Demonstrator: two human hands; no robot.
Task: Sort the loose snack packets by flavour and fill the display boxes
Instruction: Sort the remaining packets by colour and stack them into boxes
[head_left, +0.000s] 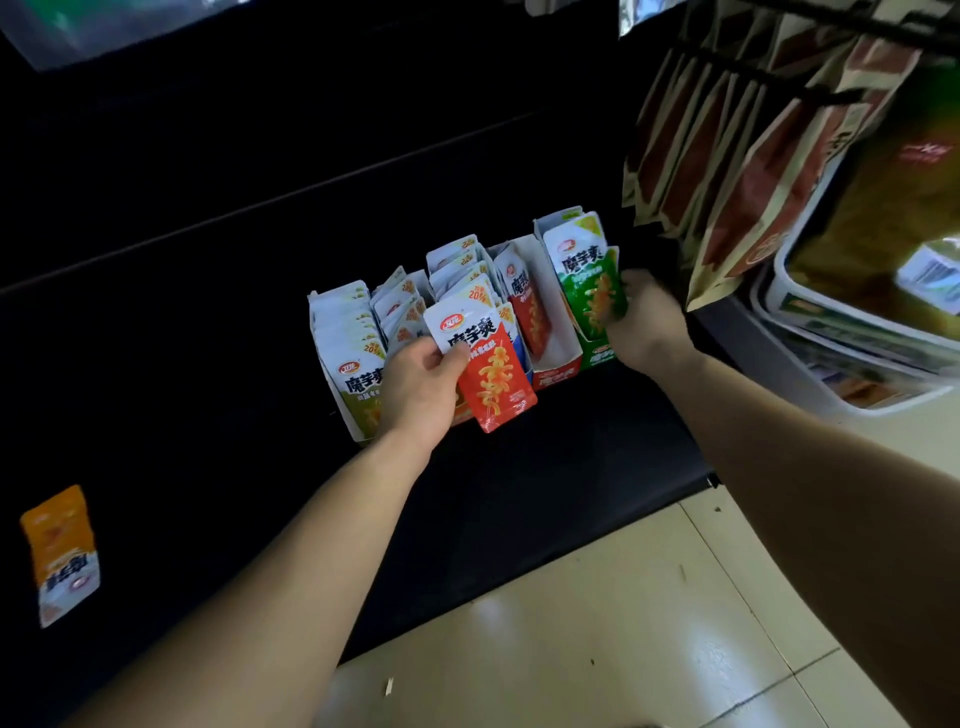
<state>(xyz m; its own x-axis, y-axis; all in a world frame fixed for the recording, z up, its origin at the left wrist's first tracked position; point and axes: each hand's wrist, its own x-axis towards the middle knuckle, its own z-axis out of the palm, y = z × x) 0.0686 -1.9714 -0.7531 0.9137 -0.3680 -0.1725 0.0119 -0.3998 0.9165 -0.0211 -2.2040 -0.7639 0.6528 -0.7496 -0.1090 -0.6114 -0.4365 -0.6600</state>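
Much of the black shelf (156, 338) was lost in darkness, and its back and left end could not be made out. The hanging brown paper snack bags (727, 171) at upper right were blurred, and their print could not be read. The far packets in the row of white cardboard display boxes (558, 358) were hidden behind the front ones, so I could not count them.

My left hand (415, 395) held 1 red-and-white foil snack packet (485, 364) upright in front of the boxes. That grip was closed on the packet's upper left edge, thumb on the printed face, the other fingers hidden behind it. The packet stood just in front of the middle boxes and covered part of their fronts.

My right hand (644, 322) was at the rightmost box, clamped on the green-and-white foil snack packets (592, 291) standing in it. The fingers wrapped the packets' right edge; the fingertips were hidden behind the foil, and I could not tell how many packets the grip took in.

The leftmost box held yellow-green-and-white foil packets (353, 364), partly covered by my left wrist. 1 orange-and-white foil packet (62, 556) lay flat and alone on the shelf at far left, well apart from the boxes. The cream tiled floor (623, 623) showed below the shelf edge.
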